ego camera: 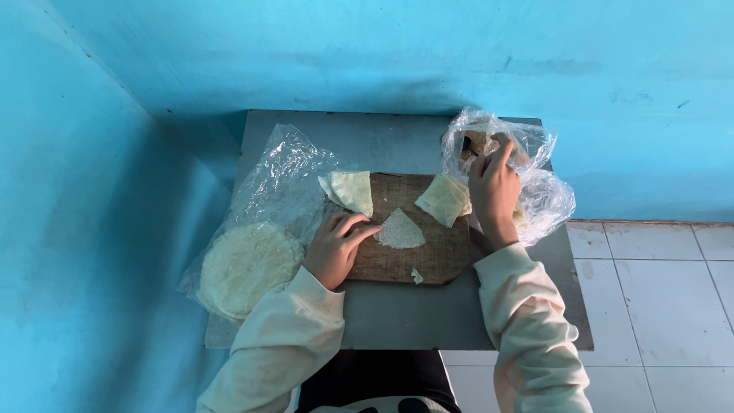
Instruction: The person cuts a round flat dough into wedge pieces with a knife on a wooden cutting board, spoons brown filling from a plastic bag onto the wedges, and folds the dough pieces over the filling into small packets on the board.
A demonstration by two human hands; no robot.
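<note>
A brown wooden board (428,256) lies on a grey table (397,317). My left hand (336,246) rests on the board's left part, fingertips touching a pale triangular wrapper piece (399,230). My right hand (495,189) reaches into a crumpled clear plastic bag (547,195) at the board's right end, fingers around something brownish inside; what it grips is hidden. Two folded pale wrappers lie on the board's far side, one (352,190) at the left and one (443,200) at the right. A small scrap (417,275) sits near the front edge.
A clear bag (279,180) at the table's left holds a round stack of white wrappers (245,266). Blue walls close in on the left and behind. White floor tiles (657,306) lie to the right.
</note>
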